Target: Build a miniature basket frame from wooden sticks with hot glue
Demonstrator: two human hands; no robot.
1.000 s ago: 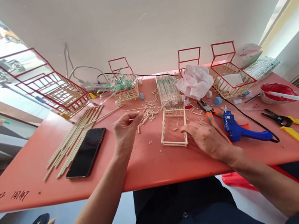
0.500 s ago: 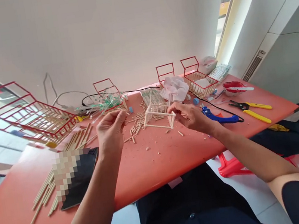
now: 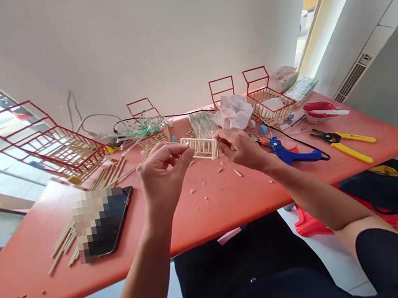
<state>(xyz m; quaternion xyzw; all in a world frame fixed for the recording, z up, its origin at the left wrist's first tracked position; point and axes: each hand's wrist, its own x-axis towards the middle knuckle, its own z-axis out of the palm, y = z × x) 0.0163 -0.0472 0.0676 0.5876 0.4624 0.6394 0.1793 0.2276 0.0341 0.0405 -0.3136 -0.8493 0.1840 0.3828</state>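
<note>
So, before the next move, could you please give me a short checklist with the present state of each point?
1. Right hand gripping the stick frame at one end: ok.
2. Left hand holding a piece in its fingertips: cannot tell; the fingers are too close together to see between.
3. Blue glue gun near at hand: ok, lying just to the right of the right hand.
4. Glue gun heated: cannot tell.
5. Table clear of wood scraps: not ok, bits lie scattered in front of the hands.
6. Yellow-handled pliers clear of both hands: ok, lying beyond the glue gun.
</note>
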